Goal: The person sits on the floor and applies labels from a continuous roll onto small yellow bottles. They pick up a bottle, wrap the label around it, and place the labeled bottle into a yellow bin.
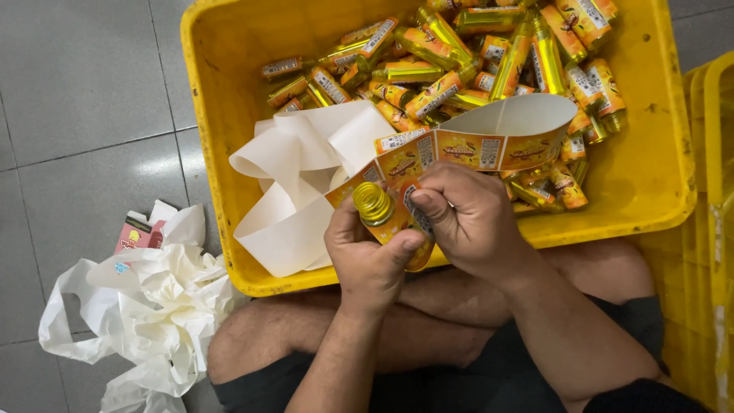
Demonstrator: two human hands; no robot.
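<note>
The person sits cross-legged on the grey tiled floor (84,99) with a yellow crate (229,115) pulled up against the knees, so everything sits within easy reach. The left hand (369,264) is wrapped around a small bottle (388,222) of yellow liquid with a ribbed gold cap (371,203), holding it near the crate's near rim with the cap tilted up toward the camera, a grip that seems meant to keep the body steady while the thumb presses along its side. The right hand (466,218) is closed over the bottle from the right, thumb and fingertips pinching an orange printed label against its side, apparently smoothing it down. That label is the near end of a label strip (466,149), which arcs up and to the right over the pile and curls back, kept off the bottles so the stickers stay free. To the left of the hands, inside the crate, white backing paper (306,164) lies in loose loops and spills over the near rim. The far right of the crate is heaped with labelled bottles (489,57), lying on their sides every which way. On the floor at the near left sits a crumpled white plastic bag (153,306) with a small pink carton (136,233) just beside it. More yellow crates (707,229) are at the right edge.
</note>
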